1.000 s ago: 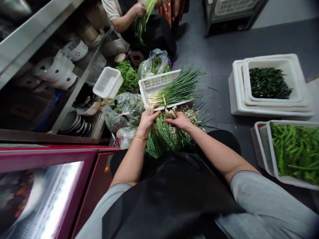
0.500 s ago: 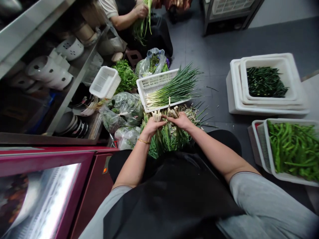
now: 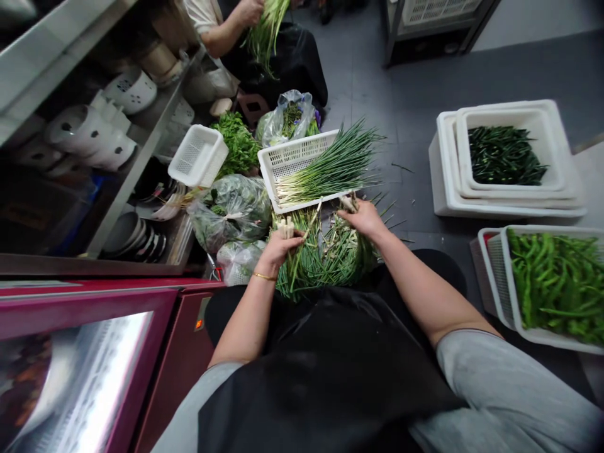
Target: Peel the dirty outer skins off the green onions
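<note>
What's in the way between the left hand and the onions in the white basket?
The white basket's near rim stands between the left hand and the green onions inside. Loose stalks also lie in front of it. I see nothing else.

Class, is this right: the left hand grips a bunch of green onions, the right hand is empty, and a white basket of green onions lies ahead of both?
Not quite: the right hand is not empty. The head view shows it holding pale-ended stalks too. The left hand does grip a bunch of green onions, and the white basket lies ahead.
</note>
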A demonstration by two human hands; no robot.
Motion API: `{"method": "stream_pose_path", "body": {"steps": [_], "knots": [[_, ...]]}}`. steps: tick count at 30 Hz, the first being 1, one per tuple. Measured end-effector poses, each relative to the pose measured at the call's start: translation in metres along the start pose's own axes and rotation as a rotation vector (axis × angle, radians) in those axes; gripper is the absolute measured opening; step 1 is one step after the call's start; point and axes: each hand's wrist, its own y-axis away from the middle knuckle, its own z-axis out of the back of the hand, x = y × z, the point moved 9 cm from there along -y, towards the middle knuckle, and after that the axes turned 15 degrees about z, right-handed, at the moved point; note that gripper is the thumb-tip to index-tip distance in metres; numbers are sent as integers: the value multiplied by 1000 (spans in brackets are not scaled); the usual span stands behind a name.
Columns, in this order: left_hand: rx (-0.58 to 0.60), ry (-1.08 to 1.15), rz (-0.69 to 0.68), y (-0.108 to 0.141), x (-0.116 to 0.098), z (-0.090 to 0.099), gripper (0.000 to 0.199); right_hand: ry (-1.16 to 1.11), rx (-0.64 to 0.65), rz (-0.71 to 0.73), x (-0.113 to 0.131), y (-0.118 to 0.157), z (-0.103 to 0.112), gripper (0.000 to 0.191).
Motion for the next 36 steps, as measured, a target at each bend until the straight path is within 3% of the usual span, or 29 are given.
{"method": "stream_pose_path", "body": {"steps": [3, 4, 6, 8, 12, 14, 16, 18, 21, 23, 28, 33, 36], "knots": [[-16, -12, -66, -4, -7, -22, 29, -222, 204, -76, 6, 24, -56, 28], [-8, -20, -85, -5, -8, -28, 29, -286, 216, -107, 7, 29, -65, 30], [14, -50, -101, -5, -8, -36, 29, -348, 134, -136, 6, 29, -63, 31], [51, -102, -102, -2, -6, -39, 29, -358, 5, -118, 4, 17, -41, 33], [101, -176, -125, 7, -12, -31, 26, -298, -211, -35, -8, -12, 25, 34], [98, -190, -107, 10, -12, -24, 27, -239, -355, 36, -10, -20, 59, 33], [59, -156, -75, 9, -10, -15, 29, -193, -430, 97, -8, -22, 77, 31], [1, -86, -59, 8, -7, -8, 31, -183, -313, 89, -5, -21, 65, 30], [-25, -22, -63, 6, -3, -5, 33, -263, 13, -5, 2, -7, 10, 35], [28, -35, -57, 5, -1, -10, 34, -358, 114, -23, 11, 3, -19, 40], [191, -112, 21, 0, 6, -26, 36, -433, 18, 25, 23, 8, -34, 37], [207, -9, -31, -8, -12, -42, 43, -408, 223, 4, 26, 16, -57, 31], [170, -23, -33, -8, -20, -37, 35, -423, 35, 51, 21, 3, -32, 33]]}}
